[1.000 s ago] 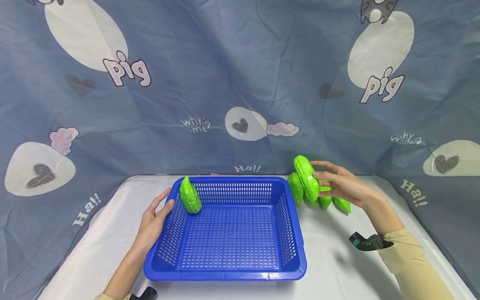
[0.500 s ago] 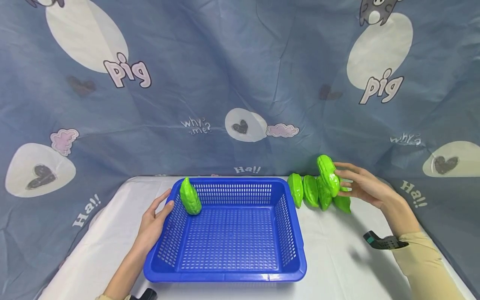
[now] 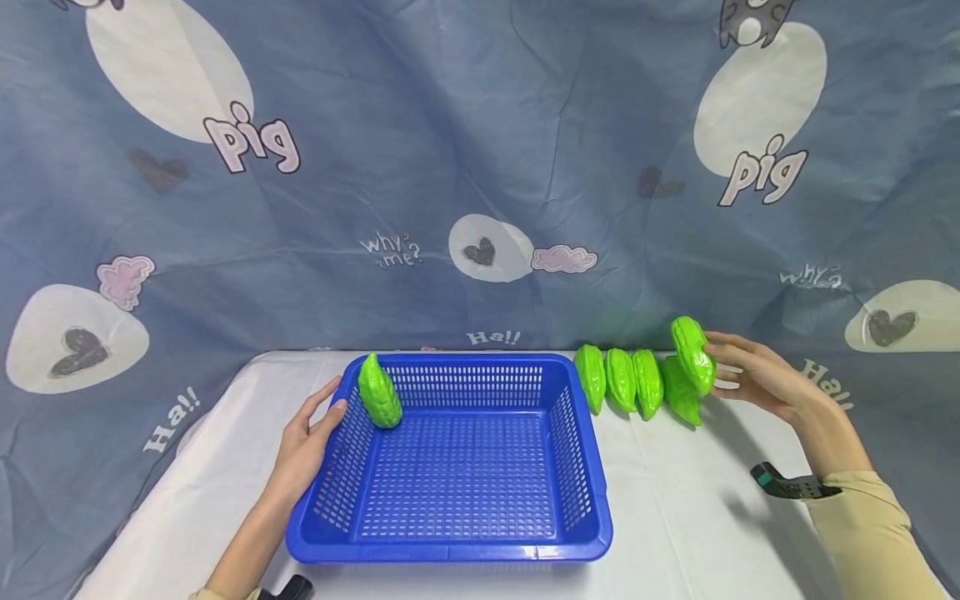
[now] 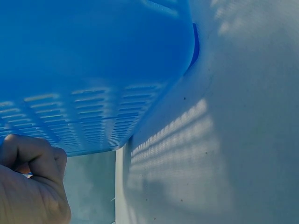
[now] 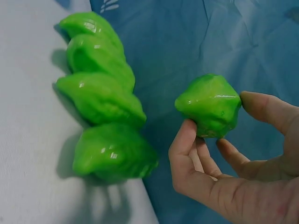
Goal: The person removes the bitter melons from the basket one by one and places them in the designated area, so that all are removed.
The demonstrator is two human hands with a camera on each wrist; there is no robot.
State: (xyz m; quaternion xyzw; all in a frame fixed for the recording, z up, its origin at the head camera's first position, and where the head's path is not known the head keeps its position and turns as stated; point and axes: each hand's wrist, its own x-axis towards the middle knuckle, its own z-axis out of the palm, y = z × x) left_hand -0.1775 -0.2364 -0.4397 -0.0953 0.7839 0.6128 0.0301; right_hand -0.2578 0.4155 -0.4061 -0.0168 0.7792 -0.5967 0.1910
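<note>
My right hand pinches a bright green, bumpy bitter melon between thumb and fingers. It is held up off the table, above the right end of a row of similar bitter melons; the right wrist view shows a gap between the held bitter melon and that row. At the left side of a blue plastic basket, my left hand holds the rim. The left wrist view has its fingers curled by the slotted wall. Another bitter melon leans in the basket's back left corner, pointed end up.
A white cloth covers the table. Behind it hangs a blue printed curtain, close to the row of bitter melons. The row stands just right of the basket's back right corner.
My right hand has moved right with the held bitter melon, from above the row's left part to its right end. The left hand and the basket have stayed in place.
</note>
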